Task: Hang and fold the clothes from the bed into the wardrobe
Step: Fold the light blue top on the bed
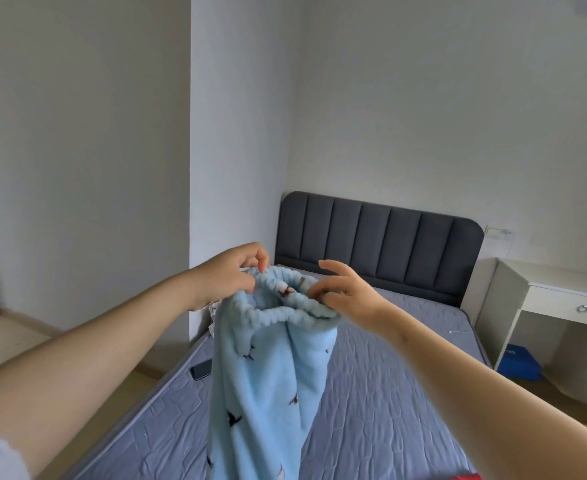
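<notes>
Head view: light blue fleece trousers with a small bird print [268,382] hang over the middle of the grey quilted bed [389,393].
Left hand [228,275]: pinches the elastic waistband [285,311].
Right hand [349,296]: pinches the opposite side.
Technique: draw the waistband taut and level, then match the leg seams before folding.

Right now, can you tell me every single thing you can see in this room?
blue garment: one, light blue with small dark bird prints, held up by its elastic waistband
mattress: one, grey-blue quilted, below the garment
headboard: one, dark grey, against the far wall
phone: one, black, on the mattress's left edge
desk: one, white, right of the bed
box: one, blue, under the desk
red thing: one, bottom edge, too cut off to tell
left hand: one, pinches the waistband's left side
right hand: one, pinches the waistband's right side
</notes>
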Demonstrator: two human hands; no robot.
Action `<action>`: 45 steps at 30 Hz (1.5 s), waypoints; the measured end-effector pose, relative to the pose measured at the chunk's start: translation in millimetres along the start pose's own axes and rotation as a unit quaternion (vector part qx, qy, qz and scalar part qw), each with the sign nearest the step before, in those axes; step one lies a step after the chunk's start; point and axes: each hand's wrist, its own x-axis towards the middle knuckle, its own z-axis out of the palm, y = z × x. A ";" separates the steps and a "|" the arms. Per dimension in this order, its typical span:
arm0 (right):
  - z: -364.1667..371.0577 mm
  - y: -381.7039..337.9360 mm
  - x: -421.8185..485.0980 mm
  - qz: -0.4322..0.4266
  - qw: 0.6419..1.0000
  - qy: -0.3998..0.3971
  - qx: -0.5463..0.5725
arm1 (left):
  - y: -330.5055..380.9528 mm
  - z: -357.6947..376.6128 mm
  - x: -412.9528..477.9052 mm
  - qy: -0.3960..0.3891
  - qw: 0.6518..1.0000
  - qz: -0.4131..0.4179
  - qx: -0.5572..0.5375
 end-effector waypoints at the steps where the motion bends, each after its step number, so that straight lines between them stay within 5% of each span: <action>1: 2.0 -1.5 -2.0 -0.004 0.999 -0.026 0.034 | -2.4 -4.9 0.1 0.007 1.000 -0.011 -0.023; 3: 6.5 -3.1 -3.6 -0.009 0.998 -0.055 0.011 | -5.1 -13.2 -0.7 0.011 0.998 -0.023 -0.062; 7: 7.6 -1.4 5.0 0.028 0.964 -0.067 -0.257 | -5.6 -23.0 -2.3 0.001 0.999 -0.012 -0.034; 14: 18.1 -23.8 21.8 0.059 0.994 0.092 0.012 | -9.1 -27.3 -13.0 -0.074 0.982 -0.027 0.169; 19: 30.5 -30.6 26.4 0.031 0.980 0.104 0.164 | -28.4 -12.7 -22.7 -0.060 0.863 0.006 0.502; 24: 28.4 -33.1 30.8 0.045 0.971 0.060 0.229 | -38.6 -37.0 -19.0 0.104 0.949 0.007 0.298; 27: 27.7 -40.0 33.4 0.066 0.979 0.028 0.193 | -41.1 -48.8 -11.5 0.129 0.929 0.029 0.345; 31: 30.9 -44.1 33.4 0.008 0.980 0.089 0.175 | -42.0 -62.7 0.3 0.145 0.916 0.021 0.374; 35: 26.5 -42.9 29.4 0.008 0.990 0.112 0.087 | -41.0 -74.4 2.0 0.075 0.996 -0.039 0.006; 37: 19.7 -41.6 25.4 0.016 0.980 0.091 0.175 | -40.8 -80.5 -4.0 0.014 0.982 -0.053 -0.181; 40: 8.0 -32.4 21.3 0.063 0.928 -0.029 0.365 | -52.0 -88.4 -7.1 -0.015 0.957 -0.055 -0.285; 42: 5.4 -23.4 22.4 0.142 0.921 -0.108 0.347 | -60.3 -83.0 -5.6 -0.056 0.973 -0.112 -0.196; 43: 8.9 -18.6 23.4 0.186 0.930 -0.136 0.287 | -63.1 -76.4 -3.4 -0.093 0.985 -0.139 -0.053; 45: 22.4 -7.0 28.8 0.248 0.956 -0.142 0.066 | -69.6 -61.2 4.3 -0.135 0.942 -0.176 0.252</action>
